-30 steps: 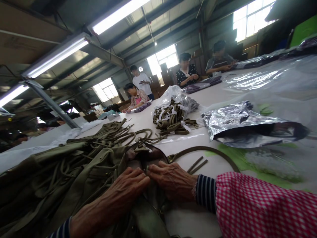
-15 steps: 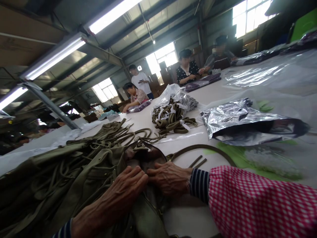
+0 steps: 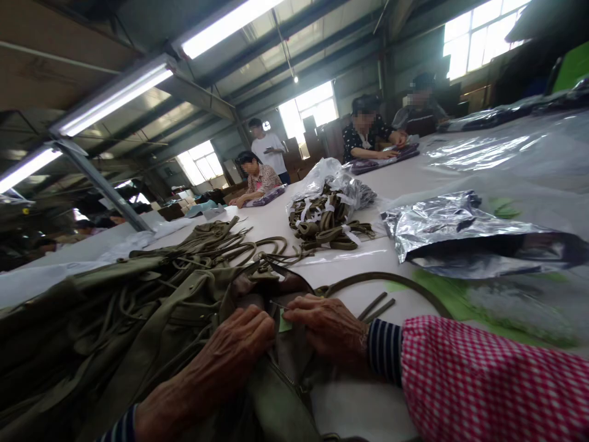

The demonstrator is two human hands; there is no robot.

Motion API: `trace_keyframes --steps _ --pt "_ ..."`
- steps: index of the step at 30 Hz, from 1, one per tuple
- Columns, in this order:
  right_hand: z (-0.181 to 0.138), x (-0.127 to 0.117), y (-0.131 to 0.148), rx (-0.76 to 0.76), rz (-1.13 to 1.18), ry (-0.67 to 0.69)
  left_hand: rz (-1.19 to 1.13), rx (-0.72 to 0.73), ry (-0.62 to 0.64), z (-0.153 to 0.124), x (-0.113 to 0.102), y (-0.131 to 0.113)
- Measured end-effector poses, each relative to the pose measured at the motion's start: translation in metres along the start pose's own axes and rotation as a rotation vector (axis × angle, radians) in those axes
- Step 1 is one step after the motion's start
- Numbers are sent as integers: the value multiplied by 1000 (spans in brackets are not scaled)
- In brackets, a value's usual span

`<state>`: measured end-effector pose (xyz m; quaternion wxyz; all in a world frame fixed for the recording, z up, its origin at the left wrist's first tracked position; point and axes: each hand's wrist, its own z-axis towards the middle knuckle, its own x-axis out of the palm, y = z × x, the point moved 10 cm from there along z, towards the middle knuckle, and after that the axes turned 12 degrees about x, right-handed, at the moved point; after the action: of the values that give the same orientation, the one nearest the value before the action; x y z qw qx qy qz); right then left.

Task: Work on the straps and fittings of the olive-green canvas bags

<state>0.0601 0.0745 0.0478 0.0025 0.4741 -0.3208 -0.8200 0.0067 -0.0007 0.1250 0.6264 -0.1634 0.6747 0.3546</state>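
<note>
An olive-green fabric item with a metal zipper (image 3: 288, 377) lies in front of me, its brownish lining (image 3: 294, 281) showing at the opening. My left hand (image 3: 246, 334) is closed on the fabric edge left of the opening, fingertips curled under. My right hand (image 3: 322, 322) is pinched at the opening's right side. A thin dark pointed thing (image 3: 277, 304) sticks out from its fingertips; its kind is unclear. Between the hands, a small light green piece (image 3: 284, 321) shows against the lining. An olive strap (image 3: 391, 275) loops out to the right.
More olive fabric items with cords (image 3: 151, 288) are heaped at left. Ahead sits a plastic bag (image 3: 322, 172) of tied olive straps (image 3: 343, 236). A silver foil bag (image 3: 442, 230) and clear plastic with green lie right. Several people work along the table's far side.
My right hand has moved slightly right, uncovering the light green piece and the thin dark thing. My left hand stays on the fabric. The view has shifted a little.
</note>
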Motion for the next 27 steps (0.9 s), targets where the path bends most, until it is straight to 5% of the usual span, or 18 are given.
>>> trace_keyframes --steps 4,9,16,27 --pt "-1 -1 3 48 -112 9 -45 -5 59 -1 8 1" --pt "-2 12 15 -66 -183 93 -112 -63 85 -3 32 11" --pt "15 25 17 -134 -253 46 -175 -36 55 -8 54 16" --pt "11 3 -3 58 18 17 -61 -89 -86 -4 20 14"
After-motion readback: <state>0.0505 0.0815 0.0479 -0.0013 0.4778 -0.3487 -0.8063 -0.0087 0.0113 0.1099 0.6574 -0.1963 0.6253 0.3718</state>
